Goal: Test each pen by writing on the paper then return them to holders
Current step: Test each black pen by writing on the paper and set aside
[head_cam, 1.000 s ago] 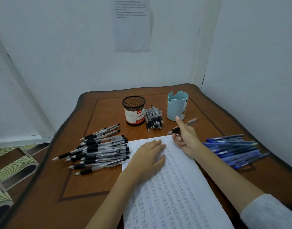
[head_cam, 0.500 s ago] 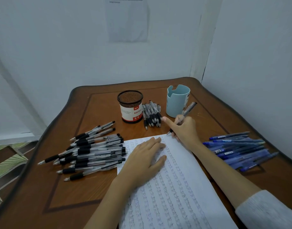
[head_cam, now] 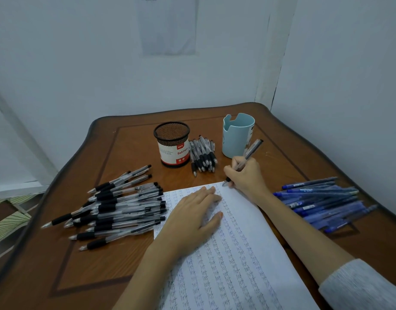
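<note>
Wooden table (head_cam: 129,253) bears two holders, mesh cup (head_cam: 173,148) and blue cup (head_cam: 236,139), beyond the fingers. One pen (head_cam: 251,149) is pinched in the right hand (head_cam: 248,175), tip on the paper (head_cam: 248,253); the left hand (head_cam: 192,215) presses it, fingers straight.

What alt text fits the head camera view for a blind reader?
A right hand holds a pen to a paper that the left hand presses flat. Black pens lie left, blue pens right, a mesh holder and a blue holder behind.

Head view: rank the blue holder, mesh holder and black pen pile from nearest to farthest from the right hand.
1. Blue holder, just behind the right hand.
2. Mesh holder, back centre.
3. Black pen pile, far left.
</note>
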Tool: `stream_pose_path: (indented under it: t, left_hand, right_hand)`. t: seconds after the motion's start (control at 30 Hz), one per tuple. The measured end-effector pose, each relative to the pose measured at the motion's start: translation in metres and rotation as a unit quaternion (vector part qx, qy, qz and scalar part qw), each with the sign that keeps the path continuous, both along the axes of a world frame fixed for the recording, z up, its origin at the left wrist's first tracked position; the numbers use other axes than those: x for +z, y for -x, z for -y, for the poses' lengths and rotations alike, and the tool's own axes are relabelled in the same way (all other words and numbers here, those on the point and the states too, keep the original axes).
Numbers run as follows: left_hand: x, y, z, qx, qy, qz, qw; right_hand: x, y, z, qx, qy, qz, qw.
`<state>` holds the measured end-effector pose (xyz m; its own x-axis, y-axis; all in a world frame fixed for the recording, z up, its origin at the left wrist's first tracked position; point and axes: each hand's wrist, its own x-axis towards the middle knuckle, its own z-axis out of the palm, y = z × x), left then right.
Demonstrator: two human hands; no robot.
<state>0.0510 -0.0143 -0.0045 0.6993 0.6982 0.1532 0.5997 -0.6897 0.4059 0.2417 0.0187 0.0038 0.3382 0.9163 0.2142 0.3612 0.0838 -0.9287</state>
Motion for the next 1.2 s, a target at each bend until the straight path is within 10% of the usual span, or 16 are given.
stream_pose_path:
  t: [1.2]
  left_hand:
    - [0.0058, -0.0009, 0.002, 0.001, 0.002, -0.014, 1.0]
  right_hand:
    - [-0.001, -0.0019, -0.0011, 0.003, 0.006, -0.002, 1.0]
